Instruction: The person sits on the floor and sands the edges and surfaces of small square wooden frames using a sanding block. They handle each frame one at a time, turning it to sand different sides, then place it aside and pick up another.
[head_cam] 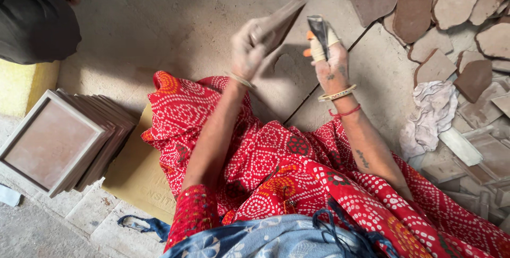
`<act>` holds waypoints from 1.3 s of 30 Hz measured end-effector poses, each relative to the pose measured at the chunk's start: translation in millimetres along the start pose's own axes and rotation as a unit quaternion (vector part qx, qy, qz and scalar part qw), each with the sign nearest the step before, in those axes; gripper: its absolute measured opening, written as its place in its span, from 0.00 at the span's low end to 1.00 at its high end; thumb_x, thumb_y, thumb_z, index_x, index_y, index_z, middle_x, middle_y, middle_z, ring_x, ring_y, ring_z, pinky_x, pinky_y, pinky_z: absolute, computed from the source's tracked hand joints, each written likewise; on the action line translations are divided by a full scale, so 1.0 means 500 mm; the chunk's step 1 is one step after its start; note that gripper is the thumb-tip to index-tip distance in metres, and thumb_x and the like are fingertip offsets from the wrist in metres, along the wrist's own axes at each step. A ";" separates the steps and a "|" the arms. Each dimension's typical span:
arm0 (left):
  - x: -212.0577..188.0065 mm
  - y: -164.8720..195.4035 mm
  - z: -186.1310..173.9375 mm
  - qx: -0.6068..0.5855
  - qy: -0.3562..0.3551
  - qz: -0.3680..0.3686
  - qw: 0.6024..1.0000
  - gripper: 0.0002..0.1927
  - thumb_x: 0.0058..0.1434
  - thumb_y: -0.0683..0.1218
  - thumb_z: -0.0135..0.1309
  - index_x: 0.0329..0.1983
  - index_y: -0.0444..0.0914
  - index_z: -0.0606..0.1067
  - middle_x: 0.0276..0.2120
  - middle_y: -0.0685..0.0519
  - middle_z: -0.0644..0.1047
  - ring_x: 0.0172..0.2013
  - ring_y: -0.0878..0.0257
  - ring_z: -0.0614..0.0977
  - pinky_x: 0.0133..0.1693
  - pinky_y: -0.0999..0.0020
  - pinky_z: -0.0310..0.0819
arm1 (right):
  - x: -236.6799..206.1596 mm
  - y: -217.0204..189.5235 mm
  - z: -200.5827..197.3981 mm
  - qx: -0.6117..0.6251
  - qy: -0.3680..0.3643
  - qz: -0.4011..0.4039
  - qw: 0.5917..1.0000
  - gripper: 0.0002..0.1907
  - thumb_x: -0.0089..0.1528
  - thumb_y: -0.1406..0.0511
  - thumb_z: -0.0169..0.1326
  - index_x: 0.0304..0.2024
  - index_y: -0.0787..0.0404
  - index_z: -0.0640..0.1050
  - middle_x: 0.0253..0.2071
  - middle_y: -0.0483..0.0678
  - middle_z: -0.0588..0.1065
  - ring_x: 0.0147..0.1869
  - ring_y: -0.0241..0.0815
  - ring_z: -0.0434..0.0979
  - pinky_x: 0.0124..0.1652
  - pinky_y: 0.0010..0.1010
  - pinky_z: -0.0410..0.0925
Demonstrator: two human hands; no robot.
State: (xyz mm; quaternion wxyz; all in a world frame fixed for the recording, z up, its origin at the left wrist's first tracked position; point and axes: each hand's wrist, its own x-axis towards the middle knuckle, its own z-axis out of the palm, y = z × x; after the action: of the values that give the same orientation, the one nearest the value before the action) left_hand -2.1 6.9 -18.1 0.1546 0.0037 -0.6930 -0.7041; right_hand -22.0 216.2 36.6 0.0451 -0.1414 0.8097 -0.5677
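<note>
She sits on the dusty floor in red patterned cloth, her left hand (248, 45) wrapped tight around a square clay tile (281, 18), tilted edge-on above her lap, while her right hand (328, 56) — 2 fingers bandaged — is closed around a small dark scraper (316, 28) held just beside the tile's edge. No box or tray holds anything here: a leaning stack of finished tiles (58, 141) rests by her left on a yellow board (135, 175), and broken shards (451, 8) lie heaped to her right around a crumpled white rag (430, 114).
</note>
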 end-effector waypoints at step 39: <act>0.035 -0.038 0.002 0.044 -0.275 0.013 0.960 0.15 0.51 0.43 0.70 0.29 0.34 0.73 0.23 0.57 0.74 0.27 0.69 0.72 0.30 0.68 0.73 | -0.029 -0.103 0.022 -0.435 -0.068 -0.310 0.842 0.28 0.71 0.53 0.55 0.67 0.62 0.74 0.67 0.50 0.72 0.45 0.47 0.71 0.43 0.37 0.68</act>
State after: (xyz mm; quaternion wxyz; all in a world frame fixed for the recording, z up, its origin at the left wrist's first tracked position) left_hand -22.9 3.7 -33.1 -0.0333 -0.1925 -0.7391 -0.6447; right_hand 3.6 194.2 79.5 -0.1450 -0.4284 0.8823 -0.1303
